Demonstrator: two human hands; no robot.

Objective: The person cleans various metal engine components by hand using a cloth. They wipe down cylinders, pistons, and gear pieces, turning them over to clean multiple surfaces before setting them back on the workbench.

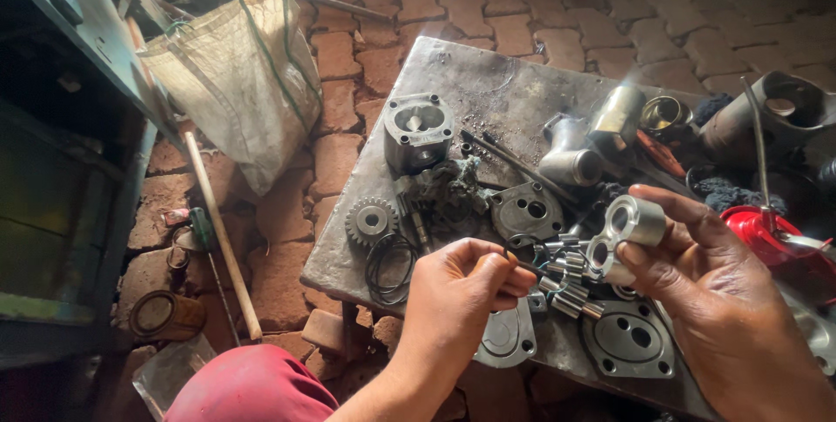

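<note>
Bushing block [620, 235], a figure-eight piece of bright metal with two round bores, is sitting in the right hand [710, 300], raised over the near right part of the steel plate [488, 82] that is serving as a bench on the brick floor [610, 21]. It looks solid and stiff, probably heavy for its bulk, and its machined faces are likely oily, so it could be slipping if gripped lightly. The safest hold seems to be across the flat outer flanks, keeping fingers off the bores and the end faces, which are probably easy to mar.

That right hand is curling partly closed: the thumb is pressing on the lower lobe while the fingers are wrapping behind the upper one, so the block is being pinched between them with its bores facing the camera.

The left hand [466, 287] is bunching its fingertips together, pinching a thin dark pick [522, 263] whose tip is pointing toward the block. Whether the tip is touching the block, I cannot tell.

Below the hands, small steel rollers [570, 287] are lying in a loose heap, with cover plates [629, 339] just beside them. Farther left, a gear [371, 220] and black O-rings [389, 267] are resting on the plate, and a pump housing [418, 130] is standing behind them. A red bowl [771, 235] is sitting at the right edge, and a white sack [239, 82] is slumping on the bricks to the left.
</note>
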